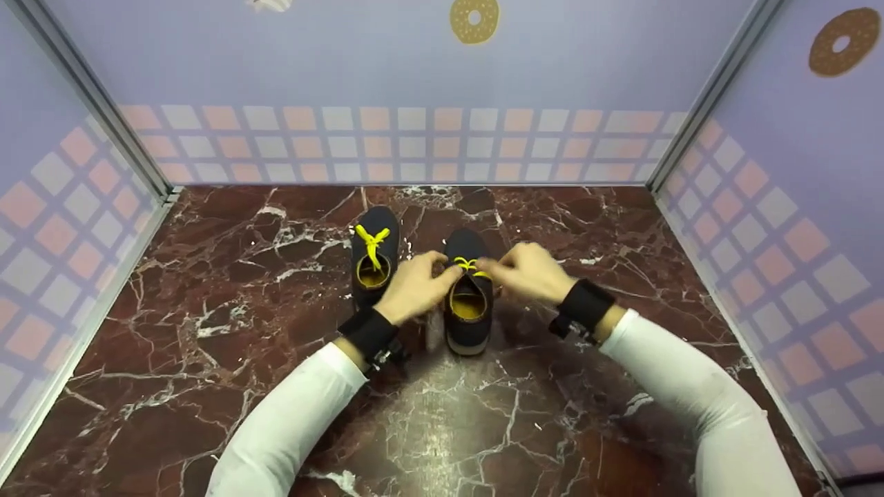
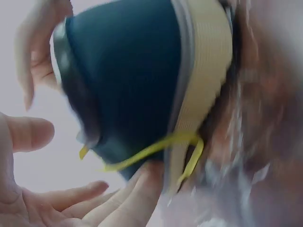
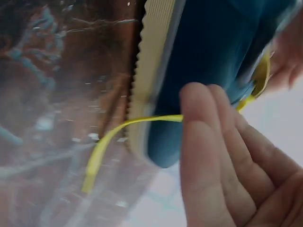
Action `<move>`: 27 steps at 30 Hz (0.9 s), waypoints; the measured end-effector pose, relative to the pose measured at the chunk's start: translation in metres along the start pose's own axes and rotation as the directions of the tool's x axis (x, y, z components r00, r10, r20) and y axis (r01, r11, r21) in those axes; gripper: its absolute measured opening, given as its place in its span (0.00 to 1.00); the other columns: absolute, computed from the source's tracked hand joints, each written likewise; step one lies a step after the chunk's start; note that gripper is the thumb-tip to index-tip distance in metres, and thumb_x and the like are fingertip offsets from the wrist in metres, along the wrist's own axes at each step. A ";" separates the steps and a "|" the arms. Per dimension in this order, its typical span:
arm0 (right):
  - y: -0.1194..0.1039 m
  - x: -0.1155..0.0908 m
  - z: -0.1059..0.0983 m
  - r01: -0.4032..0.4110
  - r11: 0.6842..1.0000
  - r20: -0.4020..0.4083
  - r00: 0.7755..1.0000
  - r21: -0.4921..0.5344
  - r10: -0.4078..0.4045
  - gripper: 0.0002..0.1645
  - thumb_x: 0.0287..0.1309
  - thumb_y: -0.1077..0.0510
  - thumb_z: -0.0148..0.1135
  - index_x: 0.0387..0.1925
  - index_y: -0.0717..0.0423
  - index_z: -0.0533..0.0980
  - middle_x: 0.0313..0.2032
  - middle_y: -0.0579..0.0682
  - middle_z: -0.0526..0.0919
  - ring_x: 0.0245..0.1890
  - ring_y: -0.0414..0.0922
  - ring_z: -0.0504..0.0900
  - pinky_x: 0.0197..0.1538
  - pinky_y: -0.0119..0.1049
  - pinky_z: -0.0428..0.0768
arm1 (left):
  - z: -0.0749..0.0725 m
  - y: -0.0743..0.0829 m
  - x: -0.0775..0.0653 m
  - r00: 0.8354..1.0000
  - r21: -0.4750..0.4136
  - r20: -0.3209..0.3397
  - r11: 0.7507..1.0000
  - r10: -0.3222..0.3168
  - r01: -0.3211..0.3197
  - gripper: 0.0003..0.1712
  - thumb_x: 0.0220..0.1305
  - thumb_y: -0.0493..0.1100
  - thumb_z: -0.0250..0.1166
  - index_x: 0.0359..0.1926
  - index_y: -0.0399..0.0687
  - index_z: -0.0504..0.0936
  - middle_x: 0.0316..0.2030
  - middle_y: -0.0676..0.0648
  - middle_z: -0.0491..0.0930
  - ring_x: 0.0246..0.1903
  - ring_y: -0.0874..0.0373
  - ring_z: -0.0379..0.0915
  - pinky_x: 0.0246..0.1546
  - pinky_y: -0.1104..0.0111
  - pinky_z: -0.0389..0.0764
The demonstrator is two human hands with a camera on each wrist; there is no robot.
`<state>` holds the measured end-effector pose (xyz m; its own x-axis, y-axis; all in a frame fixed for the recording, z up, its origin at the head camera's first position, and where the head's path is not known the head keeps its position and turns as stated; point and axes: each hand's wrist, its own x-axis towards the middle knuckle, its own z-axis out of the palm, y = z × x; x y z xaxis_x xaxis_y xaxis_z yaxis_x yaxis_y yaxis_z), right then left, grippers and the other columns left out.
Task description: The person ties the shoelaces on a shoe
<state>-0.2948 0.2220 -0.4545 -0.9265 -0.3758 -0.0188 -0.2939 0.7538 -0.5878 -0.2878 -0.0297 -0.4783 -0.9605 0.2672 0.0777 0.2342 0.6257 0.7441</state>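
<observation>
Between both hands stands a dark sneaker (image 1: 469, 331) with a yellow insole and an untied yellow shoelace (image 1: 464, 262). My left hand (image 1: 421, 279) is at its left side, thumb over the lacing. In the left wrist view the thumb is spread from the fingers (image 2: 142, 189), which reach the upper below a loose lace end (image 2: 184, 139). From the other side, my right hand (image 1: 528, 273) extends its fingers along the upper. Another lace end (image 3: 102, 146) passes behind those fingers and hangs over the pale sole (image 3: 149, 71); the right thumb is hidden in the right wrist view.
To the left stands a matching sneaker (image 1: 378, 228) with its yellow lace tied in a bow (image 1: 373, 240). Both shoes are on a dark red marbled surface (image 1: 242, 331). Lilac panels (image 1: 400, 76) with printed squares and doughnuts enclose the back and sides.
</observation>
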 end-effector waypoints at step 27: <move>0.022 0.019 0.027 -0.088 0.992 -0.290 0.950 0.094 0.112 0.14 0.65 0.47 0.82 0.35 0.54 0.96 0.30 0.54 0.96 0.19 0.32 0.82 0.29 0.26 0.76 | 0.007 0.003 0.023 0.987 0.226 -0.107 0.963 -0.124 0.146 0.16 0.64 0.48 0.63 0.19 0.52 0.80 0.33 0.41 0.92 0.40 0.38 0.92 0.43 0.43 0.90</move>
<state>-0.3125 0.2170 -0.4891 -0.9816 -0.1167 0.1513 -0.1881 0.7299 -0.6571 -0.3085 -0.0159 -0.4789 -0.9926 0.1077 0.0554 0.1198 0.8072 0.5779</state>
